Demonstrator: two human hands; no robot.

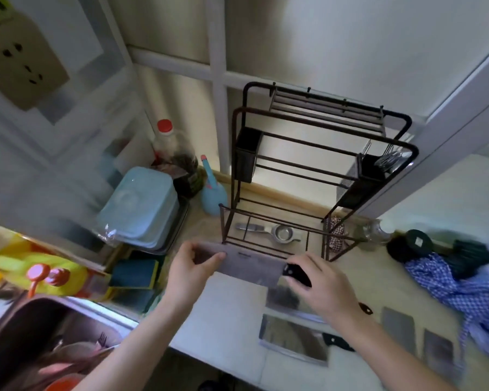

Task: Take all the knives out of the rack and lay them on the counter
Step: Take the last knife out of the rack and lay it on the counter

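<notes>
A dark wire rack (316,165) stands against the wall at the back of the counter; I see no knives in its slots. In front of the rack I hold a cleaver (246,265) level above the counter (232,320). My left hand (189,272) pinches the far end of its blade. My right hand (319,286) grips its black handle. Several cleavers lie flat on the counter: one (294,341) under my right forearm, another (283,299) partly hidden by my right hand, and two (400,330) further right.
A steel strainer (283,234) lies on the rack's bottom shelf. Left of the rack are a blue spray bottle (213,190), an upturned blue tub (139,207), sponges (134,273) and the sink (40,340). A blue checked cloth (463,286) lies right.
</notes>
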